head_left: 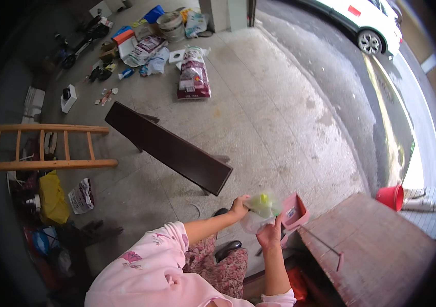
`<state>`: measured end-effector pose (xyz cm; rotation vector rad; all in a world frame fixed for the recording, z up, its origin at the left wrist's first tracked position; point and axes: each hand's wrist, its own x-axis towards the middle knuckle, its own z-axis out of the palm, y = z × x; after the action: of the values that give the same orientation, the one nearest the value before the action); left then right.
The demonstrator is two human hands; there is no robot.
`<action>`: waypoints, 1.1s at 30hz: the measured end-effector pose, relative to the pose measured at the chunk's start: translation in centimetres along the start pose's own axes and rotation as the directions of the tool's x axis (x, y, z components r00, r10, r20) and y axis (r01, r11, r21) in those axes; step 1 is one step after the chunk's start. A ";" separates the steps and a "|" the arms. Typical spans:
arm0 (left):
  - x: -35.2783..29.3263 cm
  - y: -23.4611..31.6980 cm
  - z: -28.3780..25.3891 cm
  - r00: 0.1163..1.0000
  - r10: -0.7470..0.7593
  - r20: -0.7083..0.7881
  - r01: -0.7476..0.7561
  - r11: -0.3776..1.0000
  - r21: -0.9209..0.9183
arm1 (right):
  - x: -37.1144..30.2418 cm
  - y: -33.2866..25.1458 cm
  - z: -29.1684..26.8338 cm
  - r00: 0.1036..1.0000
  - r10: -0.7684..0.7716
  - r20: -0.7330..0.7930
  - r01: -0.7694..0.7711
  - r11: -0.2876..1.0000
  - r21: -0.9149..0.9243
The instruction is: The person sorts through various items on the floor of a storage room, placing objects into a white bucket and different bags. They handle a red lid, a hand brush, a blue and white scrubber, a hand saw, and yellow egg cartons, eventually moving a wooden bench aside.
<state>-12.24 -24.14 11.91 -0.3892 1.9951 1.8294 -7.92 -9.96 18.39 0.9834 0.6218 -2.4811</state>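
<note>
At the 5 o'clock side of the view, a person in a pink patterned top holds a thin, see-through plastic bag (259,219) out in front of the body, with a yellow-green item (264,198) showing at its 12 o'clock edge; what that item is cannot be told. Reading clock directions from the bag, the left hand (239,207) grasps it at 9 o'clock, and the right hand (269,235) grasps it between 5 and 6 o'clock, though the plastic hides some of the fingers, so how tightly they close cannot be told. A pink tray (301,207) sits just beside the bag at 3 o'clock. Farther off, a red bucket (390,197) stands at 3 o'clock, a broad reddish-brown board (382,250) lies between 3 and 4, and a dark bench (169,148) stands at 10. The step in hand seems to be two-handed handling of the bag, with neither hand free. Any next move likely calls for one hand to keep the bag steady while the other shifts its hold, since such limp plastic would probably sag or slip, and for care around the tray so close to the right hand.
</note>
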 end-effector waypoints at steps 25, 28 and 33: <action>17.7 26.2 -4.3 0.866 0.413 0.282 -0.497 0.770 0.400 | 20.3 -26.4 19.4 0.924 0.344 0.166 -0.186 0.786 -0.590; 20.1 28.0 -7.3 0.880 0.436 0.186 -0.474 0.806 0.355 | 25.4 -28.1 21.2 0.918 0.327 0.225 -0.089 0.722 -0.687; 25.3 27.4 -12.6 0.966 0.230 -0.117 -0.175 0.917 0.358 | 33.0 -32.1 27.5 0.970 0.201 0.136 -0.072 0.773 -0.631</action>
<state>-48.52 -32.13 24.80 -0.2308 2.4930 1.5527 -61.28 -4.80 21.00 0.4906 1.1575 -1.9775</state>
